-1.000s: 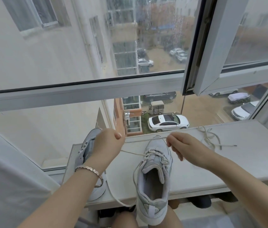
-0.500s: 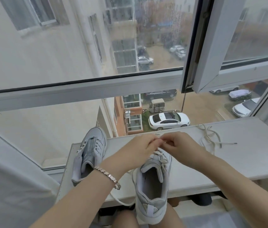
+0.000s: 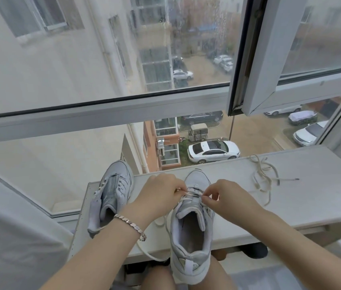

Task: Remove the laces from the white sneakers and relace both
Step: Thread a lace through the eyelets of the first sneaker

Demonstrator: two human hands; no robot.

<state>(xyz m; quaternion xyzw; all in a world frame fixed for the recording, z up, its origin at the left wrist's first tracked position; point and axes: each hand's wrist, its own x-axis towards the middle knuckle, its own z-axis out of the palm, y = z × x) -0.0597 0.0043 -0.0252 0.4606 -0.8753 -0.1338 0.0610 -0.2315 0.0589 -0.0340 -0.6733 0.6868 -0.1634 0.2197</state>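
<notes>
A wide window [image 3: 102, 120] fills most of what I see, its glass streaked with rain. An open sash [image 3: 270, 59] angles in at the upper right, and a white car [image 3: 213, 151] is parked far below.

Under the window runs a pale counter [image 3: 312, 195], and everything I am working with lies on it.

The nearer sneaker [image 3: 192, 231] sits right in front of me, toe towards the glass. Its heel hangs over the counter's near edge, above my knees.

The unlaced sneaker [image 3: 113, 191] lies to its left on the counter's left end. It also points towards the window, leans a little, and has bare eyelets.

My left hand [image 3: 157, 197] comes in across the counter to the left side of the nearer sneaker's eyelets. Its fingers are curled in and pinch the threaded lace [image 3: 190, 194] there.

My right hand [image 3: 228, 195] mirrors it on the right side, thumb and fingertips closed on the same lace just above the tongue. The two hands are near each other but not touching.

A loose lace [image 3: 263, 176] lies tangled on the counter well to the right, one dark-tipped end stretched out.

One end of the threaded lace loops off the counter's front edge beneath my left forearm.

A silver link bracelet [image 3: 131, 223] circles my left wrist.
</notes>
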